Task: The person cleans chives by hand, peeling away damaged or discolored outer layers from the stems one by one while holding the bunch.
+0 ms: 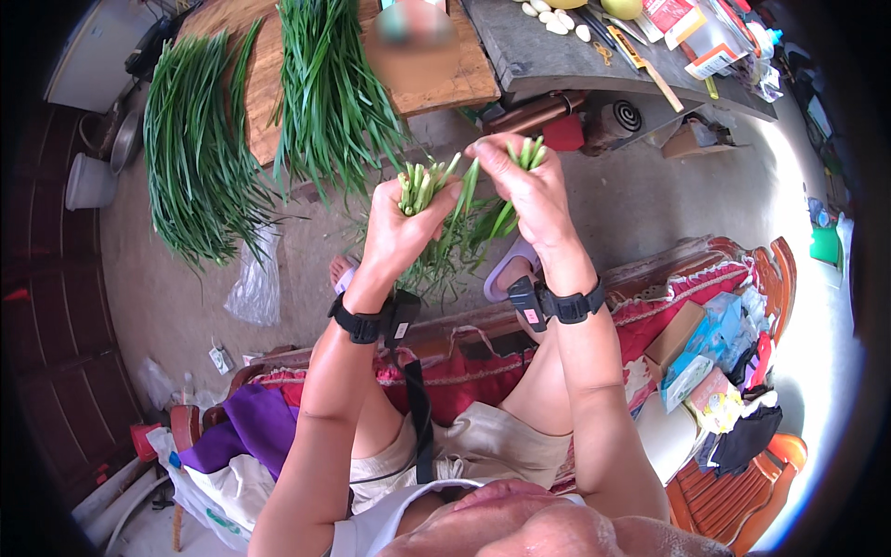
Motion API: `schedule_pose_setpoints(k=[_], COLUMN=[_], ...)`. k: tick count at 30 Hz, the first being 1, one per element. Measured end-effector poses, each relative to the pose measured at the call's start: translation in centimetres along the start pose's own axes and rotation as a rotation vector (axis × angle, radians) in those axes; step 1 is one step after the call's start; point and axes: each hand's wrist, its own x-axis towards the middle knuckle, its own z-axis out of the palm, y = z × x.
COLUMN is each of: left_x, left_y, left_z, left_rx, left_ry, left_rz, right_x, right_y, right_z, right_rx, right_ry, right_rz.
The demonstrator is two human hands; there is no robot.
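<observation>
My left hand (394, 232) is closed around a bunch of green chives (423, 186), pale cut stem ends pointing up. Close beside it on the right, my right hand (538, 200) grips another small bunch of chives (531, 153), its thumb and forefinger pinched near the left bunch. Green leaves hang between and below both hands, above loose scraps on the floor. Two larger heaps of chives lie on the wooden table ahead: one heap (195, 139) drooping over its left side, the other heap (325, 84) over its front edge.
A grey table (548, 65) at the far right carries garlic cloves, a knife (661, 85) and packages. Clear plastic bags (255, 283) lie on the floor at left. I sit on a wooden bench with a red cover (483, 376), boxes and cloths heaped at right.
</observation>
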Motion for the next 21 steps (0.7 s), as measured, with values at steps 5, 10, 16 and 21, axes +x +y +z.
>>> schedule_pose_setpoints(k=[5, 10, 16, 21], left_x=[-0.3, -0.7, -0.7, -0.4], left_y=[-0.1, -0.5, -0.7, -0.9], left_z=[-1.0, -3.0, -5.3, -6.9], left_rx=[0.155, 0.183, 0.093, -0.061], left_ry=[-0.045, 0.000, 0.114, 0.241], left_rz=[-0.033, -0.051, 0.023, 0.019], right_x=[1.3, 1.9, 1.4, 1.2], right_y=[-1.4, -2.9, -4.2, -4.3], right_z=[-4.2, -8.8, -11.7, -12.6], right_rx=[0.211, 0.330, 0.472, 0.440], right_ry=[0.178, 0.332, 0.470, 0.508], right_rz=[-0.084, -0.225, -0.301, -0.371])
